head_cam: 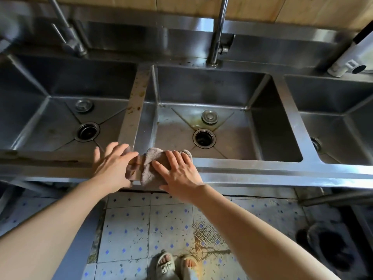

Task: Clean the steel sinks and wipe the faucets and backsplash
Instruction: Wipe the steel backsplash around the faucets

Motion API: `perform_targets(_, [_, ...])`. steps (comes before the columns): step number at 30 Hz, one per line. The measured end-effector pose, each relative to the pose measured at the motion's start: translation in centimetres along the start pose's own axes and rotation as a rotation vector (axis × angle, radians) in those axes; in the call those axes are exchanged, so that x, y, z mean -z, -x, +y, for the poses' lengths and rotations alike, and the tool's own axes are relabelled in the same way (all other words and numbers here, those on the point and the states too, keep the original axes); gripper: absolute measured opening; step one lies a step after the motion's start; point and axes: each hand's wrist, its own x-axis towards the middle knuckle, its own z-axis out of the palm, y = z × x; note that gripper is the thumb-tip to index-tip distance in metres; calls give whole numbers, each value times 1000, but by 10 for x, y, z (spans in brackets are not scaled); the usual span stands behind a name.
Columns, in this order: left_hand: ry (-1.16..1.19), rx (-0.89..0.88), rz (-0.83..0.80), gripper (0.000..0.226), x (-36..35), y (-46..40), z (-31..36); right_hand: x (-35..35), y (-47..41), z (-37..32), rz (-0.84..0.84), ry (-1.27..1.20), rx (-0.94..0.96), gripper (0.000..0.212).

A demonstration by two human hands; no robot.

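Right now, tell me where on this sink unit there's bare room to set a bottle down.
The front rim is bare from the right hand rightward. The middle basin floor is open apart from its drain and the plug. The divider is bare but grimy. It is crowded where both hands, the left hand included, press the cloth.

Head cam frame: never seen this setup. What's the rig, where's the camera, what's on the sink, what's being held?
No robot here: a person works with bare hands, and one wide-angle camera worn on the head looks down at them. Below is a steel unit with three basins; the middle basin has an open drain and a loose stopper. A faucet rises behind it. The divider to its left is stained. A grey cloth lies over the front rim. The right hand presses it flat; the left hand rests flat on its other end.
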Motion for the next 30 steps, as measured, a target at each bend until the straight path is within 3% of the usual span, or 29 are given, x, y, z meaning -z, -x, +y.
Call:
perform_targets(5, [-57,48,-49,93,7,0,9,8,65,73,26,17,-11,72])
perform_targets(11, [-63,79,-47,92,10,2,12,21,176,189,-18,133,-240,66])
perform_targets(15, [-59,81,-50,93,10,1,16,24,209,223,-51,159,-359,70])
perform_targets(19, [-63,81,-55,94,9,1,18,13,202,212,-4,108,-351,74])
perform_targets(25, [-31,42,-31,91,9,0,17,9,145,147,63,98,-221,59])
perform_targets(30, [-52,-81,4,82,6,-4,9,-1,97,89,89,95,-195,70])
